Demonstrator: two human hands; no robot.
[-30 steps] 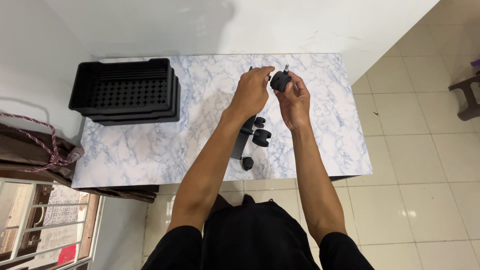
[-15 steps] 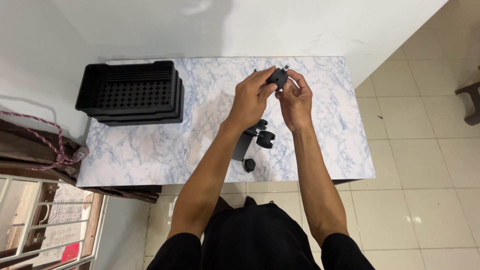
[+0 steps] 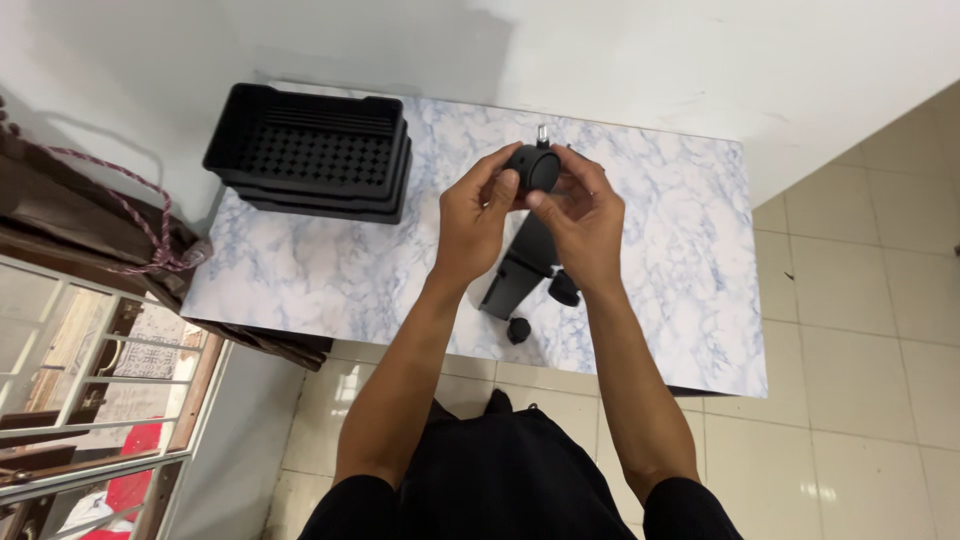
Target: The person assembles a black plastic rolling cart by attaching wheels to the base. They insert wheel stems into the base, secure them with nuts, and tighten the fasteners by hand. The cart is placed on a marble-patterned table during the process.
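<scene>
Both hands meet above the far middle of the white, blue-veined marble-patterned table (image 3: 300, 270), and between them sits a small black plastic caster wheel with a short metal stem (image 3: 533, 165) poking up from its far side. The left hand (image 3: 478, 215) is curled about halfway closed, its thumb and fingers pressed against the left flank of the wheel; the right hand (image 3: 585, 220) is closed to a similar degree, its fingertips and thumb pinching the right flank, so the wheel is held from both sides and lifted clear of the tabletop. It looks like a hard, rigid, light piece, smooth and rounded on its hood, so it would likely slip if gripped only on the curve; the flat sides of the wheel and the thin stem seem the surer places to hold. Beneath the hands, nearer the person, a long black flat-sided bar-shaped part (image 3: 520, 270) lies on the table, with a second black caster (image 3: 565, 290) just beside its right edge and a small black knob-like piece (image 3: 518, 330) close to the near edge. At the far left stands a stack of black perforated plastic trays (image 3: 310, 150), well apart from the hands.
</scene>
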